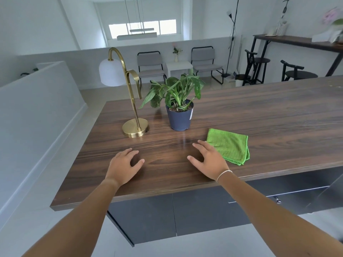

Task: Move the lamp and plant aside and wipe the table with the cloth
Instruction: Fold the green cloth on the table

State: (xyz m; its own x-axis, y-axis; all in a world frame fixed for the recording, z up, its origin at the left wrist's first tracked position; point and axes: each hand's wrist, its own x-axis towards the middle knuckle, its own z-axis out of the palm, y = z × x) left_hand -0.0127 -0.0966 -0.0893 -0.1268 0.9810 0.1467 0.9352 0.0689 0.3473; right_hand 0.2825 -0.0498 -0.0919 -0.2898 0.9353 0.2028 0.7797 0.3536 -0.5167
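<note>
Dark wood-grain table [259,115] under two empty hands: the left hand [125,165], fingers loosely curled, and the right hand [207,160], fingers spread, hold nothing. Ahead of the left stands the brass lamp [134,108]; between and beyond both, the potted plant [178,93], rooted in soil in its dark plastic pot [179,118]. The folded green cloth [230,145] lies just beside the right fingers. Best lift the lamp by its stem (top-heavy, likely), base level.

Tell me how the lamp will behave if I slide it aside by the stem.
The lamp probably tips easily: its white shade hangs out beyond the small round base. The thin brass stem looks stiff but smooth, perhaps slippery. The shade could be fragile, so holding low near the base seems safer.
</note>
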